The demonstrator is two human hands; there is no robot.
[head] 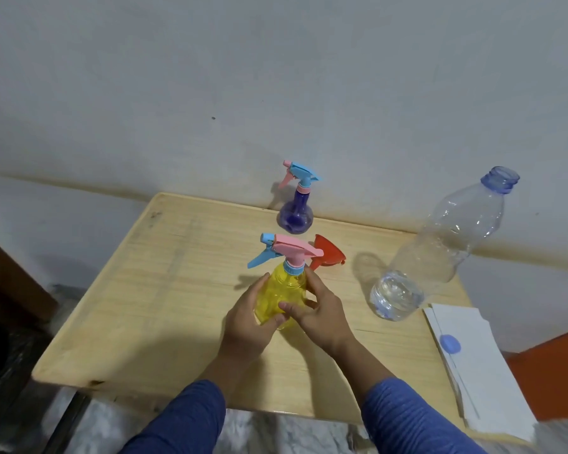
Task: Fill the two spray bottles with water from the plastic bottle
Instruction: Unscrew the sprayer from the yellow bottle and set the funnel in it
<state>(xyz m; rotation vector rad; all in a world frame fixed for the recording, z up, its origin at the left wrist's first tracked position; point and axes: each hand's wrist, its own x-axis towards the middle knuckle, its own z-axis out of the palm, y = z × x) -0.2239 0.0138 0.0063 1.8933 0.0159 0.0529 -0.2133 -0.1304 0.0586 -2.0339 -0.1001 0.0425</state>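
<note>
A yellow spray bottle (281,291) with a pink and blue trigger head stands upright mid-table. My left hand (250,317) grips its left side and my right hand (318,314) grips its right side, fingers curled round the body. A purple spray bottle (295,211) with a blue and pink head stands behind it near the wall. To the right stands the clear plastic bottle (440,247), uncapped, with a little water at its bottom.
A red funnel (328,253) lies on its side just behind the yellow bottle. White paper napkins (482,365) at the right edge of the wooden table (145,290) carry the blue bottle cap (450,344). The wall runs close behind.
</note>
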